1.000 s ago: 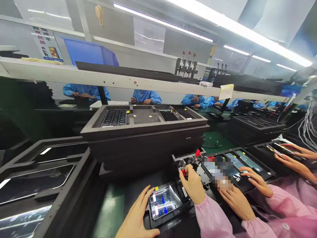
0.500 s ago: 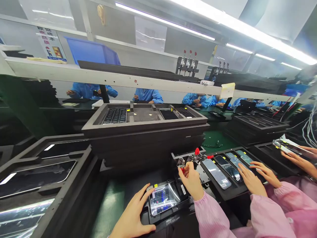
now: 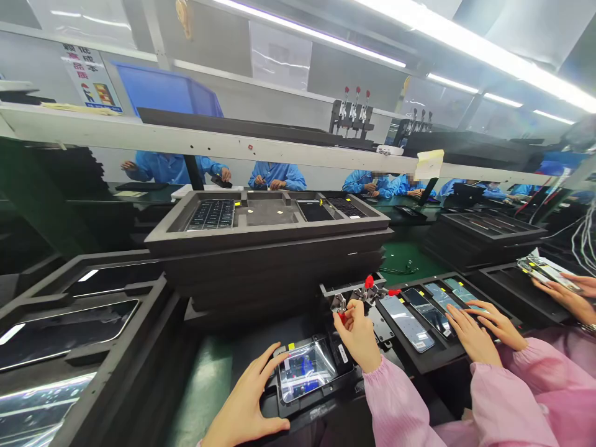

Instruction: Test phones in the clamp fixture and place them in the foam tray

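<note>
My left hand [image 3: 251,397] has its thumb and fingers apart along the left side of a black fixture [image 3: 310,406], fingertips touching the corner of a phone [image 3: 307,371]. The phone lies face up in the fixture, its glossy screen reflecting light, with a yellow tab at its upper left corner. My right hand [image 3: 358,335] is closed on the red-tipped handle of a toggle clamp [image 3: 341,317], behind and right of the phone. The fingers partly hide that handle. Beside it stands another toggle clamp with a red tip [image 3: 369,282].
Right of the fixture, a tray holds several phones [image 3: 407,323], with a co-worker's hands [image 3: 477,338] over it. Another person's hands [image 3: 565,298] hold a phone part farther right. Stacked black trays [image 3: 270,248] rise ahead; a tray of large screens [image 3: 69,329] lies left. A shelf [image 3: 279,146] crosses above.
My hands keep the same places on the fixture and the clamp handle; the view has shifted slightly. Across the bench, a person in blue has moved a hand with a dark object rightward.
</note>
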`<action>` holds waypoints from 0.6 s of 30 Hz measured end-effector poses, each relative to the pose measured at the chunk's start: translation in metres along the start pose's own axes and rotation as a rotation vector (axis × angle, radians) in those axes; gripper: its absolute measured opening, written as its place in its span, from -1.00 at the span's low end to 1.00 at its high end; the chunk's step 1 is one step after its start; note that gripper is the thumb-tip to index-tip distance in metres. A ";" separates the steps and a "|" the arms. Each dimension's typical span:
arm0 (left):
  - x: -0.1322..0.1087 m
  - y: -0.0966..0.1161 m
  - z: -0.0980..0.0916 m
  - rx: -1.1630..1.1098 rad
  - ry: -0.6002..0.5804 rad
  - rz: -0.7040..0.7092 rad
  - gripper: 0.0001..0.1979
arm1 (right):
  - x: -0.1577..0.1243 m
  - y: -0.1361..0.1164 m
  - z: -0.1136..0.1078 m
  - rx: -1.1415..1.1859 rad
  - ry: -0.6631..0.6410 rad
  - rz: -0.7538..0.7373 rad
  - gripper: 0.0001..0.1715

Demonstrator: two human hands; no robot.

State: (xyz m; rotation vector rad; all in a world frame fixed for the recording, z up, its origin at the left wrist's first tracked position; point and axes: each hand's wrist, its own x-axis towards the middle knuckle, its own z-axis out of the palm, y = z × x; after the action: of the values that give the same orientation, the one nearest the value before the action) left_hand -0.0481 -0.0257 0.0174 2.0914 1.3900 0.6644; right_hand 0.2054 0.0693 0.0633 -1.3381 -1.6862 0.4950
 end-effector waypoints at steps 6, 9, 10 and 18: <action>0.000 0.002 0.000 0.008 -0.007 -0.018 -0.07 | -0.001 -0.001 0.002 0.032 -0.023 0.001 -0.75; 0.001 0.003 -0.001 0.023 -0.014 -0.020 -0.07 | -0.004 -0.003 0.001 0.000 0.061 -0.033 -0.74; 0.002 0.003 -0.001 0.033 -0.019 -0.023 -0.07 | -0.004 -0.005 -0.003 -0.025 0.125 -0.050 -0.73; 0.008 0.007 -0.003 0.225 -0.101 0.001 -0.03 | 0.024 -0.032 -0.071 -0.181 0.514 -0.280 -0.70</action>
State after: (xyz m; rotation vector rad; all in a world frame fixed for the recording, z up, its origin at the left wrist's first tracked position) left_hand -0.0420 -0.0202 0.0252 2.2649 1.4634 0.4119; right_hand 0.2460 0.0657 0.1335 -1.1977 -1.4692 -0.1612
